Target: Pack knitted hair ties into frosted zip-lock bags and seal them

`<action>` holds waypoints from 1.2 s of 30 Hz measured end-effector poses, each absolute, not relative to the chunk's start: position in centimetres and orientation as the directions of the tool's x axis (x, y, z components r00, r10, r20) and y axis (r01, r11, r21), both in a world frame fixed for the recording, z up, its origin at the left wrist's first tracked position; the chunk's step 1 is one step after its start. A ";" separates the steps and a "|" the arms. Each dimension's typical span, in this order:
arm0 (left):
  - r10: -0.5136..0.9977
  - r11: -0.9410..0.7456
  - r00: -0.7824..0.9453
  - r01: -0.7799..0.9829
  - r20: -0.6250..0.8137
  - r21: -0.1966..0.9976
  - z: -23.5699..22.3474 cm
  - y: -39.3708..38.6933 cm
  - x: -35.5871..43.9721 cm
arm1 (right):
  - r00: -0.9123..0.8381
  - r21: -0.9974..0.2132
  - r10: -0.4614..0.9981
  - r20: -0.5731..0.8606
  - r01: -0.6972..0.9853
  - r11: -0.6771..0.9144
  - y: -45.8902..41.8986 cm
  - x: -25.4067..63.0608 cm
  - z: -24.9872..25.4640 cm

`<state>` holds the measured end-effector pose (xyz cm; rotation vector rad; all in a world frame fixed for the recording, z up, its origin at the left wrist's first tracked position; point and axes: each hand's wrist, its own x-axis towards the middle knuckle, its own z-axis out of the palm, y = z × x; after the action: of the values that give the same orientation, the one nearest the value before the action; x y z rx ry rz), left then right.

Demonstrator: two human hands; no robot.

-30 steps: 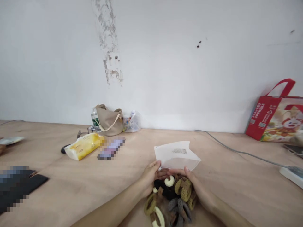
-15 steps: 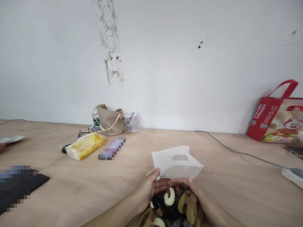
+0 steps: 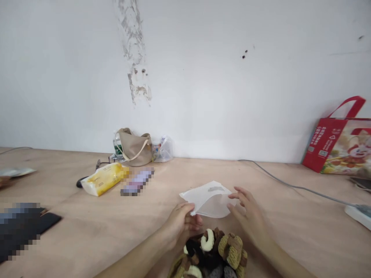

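A white zip bag (image 3: 213,200) with a patch of print lies tilted above the table, its mouth toward me. My left hand (image 3: 184,220) pinches its near left corner between thumb and fingers. By the bag's right side is my right hand (image 3: 247,210), fingers apart; whether the fingertips touch the bag I cannot tell. Below both hands sits a heap of fabric hair ties (image 3: 208,251) in cream, black, brown, olive and grey, partly cut off by the bottom of the view.
Tissue pack (image 3: 106,178), a blurred-out phone (image 3: 137,181), beige handbag (image 3: 135,146) and plastic bag (image 3: 164,148) stand left of centre. A red shopping bag (image 3: 327,144), grey cable (image 3: 290,185) and white power strip (image 3: 359,216) are at right. Dark flat items (image 3: 26,227) lie at left.
My right hand has left the heap of hair ties and moved up to the bag's right side. The heap slid nearer to me, then stayed. The bag has turned slightly in my left hand.
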<state>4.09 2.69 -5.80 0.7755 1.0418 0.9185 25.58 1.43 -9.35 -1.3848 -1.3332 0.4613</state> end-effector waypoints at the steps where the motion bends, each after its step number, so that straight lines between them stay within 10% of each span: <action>1: 0.907 0.406 0.216 -0.227 -0.361 0.885 -5.8 2.7 4.1 | 0.299 -0.869 0.875 0.380 0.440 0.227 1.7 25.6 -9.5; 20: 0.947 -0.290 -0.081 0.196 0.311 0.937 -4.2 2.3 3.3 | 0.119 -0.944 0.952 0.280 0.213 0.251 -0.4 23.0 -7.2; 36: 0.993 -0.090 0.091 0.188 0.073 0.978 -5.1 3.9 3.0 | 0.049 -0.979 0.982 0.184 0.101 0.179 0.3 23.4 -7.7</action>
<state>3.00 3.93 -5.09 1.4502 1.2454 1.1089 23.41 0.31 -7.67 -1.1684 -1.3163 0.9844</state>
